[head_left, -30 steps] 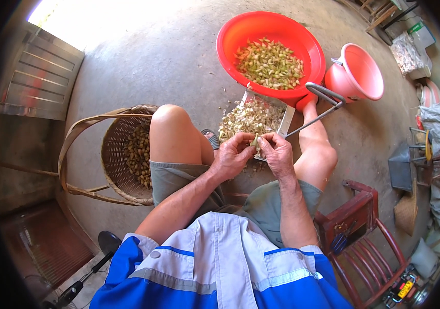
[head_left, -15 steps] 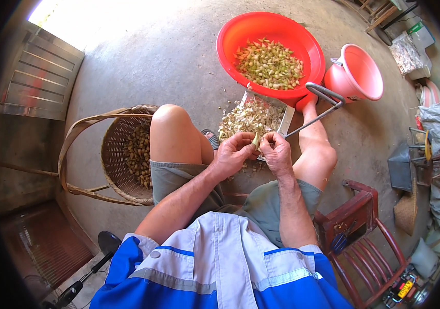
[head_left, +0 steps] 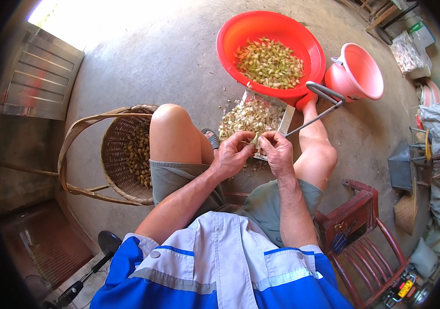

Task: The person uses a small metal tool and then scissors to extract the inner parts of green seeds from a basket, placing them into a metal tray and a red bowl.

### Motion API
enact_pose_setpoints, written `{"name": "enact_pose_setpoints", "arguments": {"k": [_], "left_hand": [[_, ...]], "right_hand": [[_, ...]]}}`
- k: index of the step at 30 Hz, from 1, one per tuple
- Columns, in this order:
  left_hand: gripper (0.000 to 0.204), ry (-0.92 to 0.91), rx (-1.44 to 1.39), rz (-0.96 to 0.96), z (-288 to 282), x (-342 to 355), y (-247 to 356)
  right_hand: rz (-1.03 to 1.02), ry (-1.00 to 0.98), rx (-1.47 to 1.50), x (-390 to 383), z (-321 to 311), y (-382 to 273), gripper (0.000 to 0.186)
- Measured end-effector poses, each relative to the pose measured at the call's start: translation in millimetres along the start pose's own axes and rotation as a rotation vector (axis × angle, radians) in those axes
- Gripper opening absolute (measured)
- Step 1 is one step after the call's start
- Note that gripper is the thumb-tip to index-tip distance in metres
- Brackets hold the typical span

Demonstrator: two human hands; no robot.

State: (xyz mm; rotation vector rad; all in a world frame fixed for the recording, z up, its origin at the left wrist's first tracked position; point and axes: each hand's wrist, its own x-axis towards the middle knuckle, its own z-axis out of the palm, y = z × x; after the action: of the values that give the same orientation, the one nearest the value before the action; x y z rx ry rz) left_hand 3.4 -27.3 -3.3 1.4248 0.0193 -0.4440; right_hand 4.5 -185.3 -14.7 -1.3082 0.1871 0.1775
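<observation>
A small pale green, pointed bulb-like shoot (head_left: 255, 138) is upright between my two hands, above the pile of peelings. My left hand (head_left: 231, 156) pinches it between thumb and forefinger. From the other side, the thumb and fingers of my right hand (head_left: 279, 155) are closed against it. Just beyond, pale husks (head_left: 251, 117) lie heaped in a shallow light-coloured tray (head_left: 286, 121). Many greenish-yellow peeled shoots (head_left: 271, 63) fill the bottom of a wide red basin (head_left: 231, 62). To my left, brown unpeeled ones (head_left: 138, 154) lie in a woven basket (head_left: 111, 149).
A pink bucket (head_left: 363, 72) stands right of the basin. A grey metal bar (head_left: 315, 120) slants from the bucket side toward the tray. The basket's tall handle (head_left: 65, 149) arches out leftward. A dark red wooden chair (head_left: 364, 226) stands by my right side, with sacks (head_left: 436, 139) along the wall.
The shoot now stands more upright and shows greener. My right fingers have shifted slightly left, closer against it; my left hand has barely moved.
</observation>
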Motion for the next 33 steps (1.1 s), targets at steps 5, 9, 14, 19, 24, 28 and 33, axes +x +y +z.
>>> {"name": "enact_pose_setpoints", "arguments": {"k": [5,9,14,19,24,28,33], "left_hand": [[0.027,-0.030,-0.059,-0.028,-0.9,0.2,1.2],[0.027,-0.053,-0.251,-0.064,-1.6,1.0,5.0],[0.027,0.001,-0.315,-0.035,-1.9,1.5,4.9],[0.026,0.066,-0.333,-0.012,-4.6,5.1,-0.2],[0.029,0.055,-0.467,-0.050,-4.5,5.5,-1.0],[0.028,0.063,-0.499,-0.058,-5.1,6.0,-0.6],[0.026,0.095,-0.328,-0.033,-4.7,5.2,-2.7]], "right_hand": [[-0.002,0.014,-0.093,-0.1,2.1,-1.9,0.005],[-0.014,0.018,-0.151,1.1,0.3,3.0,0.006],[-0.009,0.040,-0.159,1.2,-1.0,4.3,0.006],[-0.032,0.064,-0.214,4.1,-5.4,13.5,0.005],[-0.064,0.093,-0.305,3.6,-2.2,14.4,0.006],[-0.024,0.097,-0.230,1.1,4.2,3.5,0.007],[-0.067,0.027,0.168,-1.4,9.0,-8.2,0.021]]}}
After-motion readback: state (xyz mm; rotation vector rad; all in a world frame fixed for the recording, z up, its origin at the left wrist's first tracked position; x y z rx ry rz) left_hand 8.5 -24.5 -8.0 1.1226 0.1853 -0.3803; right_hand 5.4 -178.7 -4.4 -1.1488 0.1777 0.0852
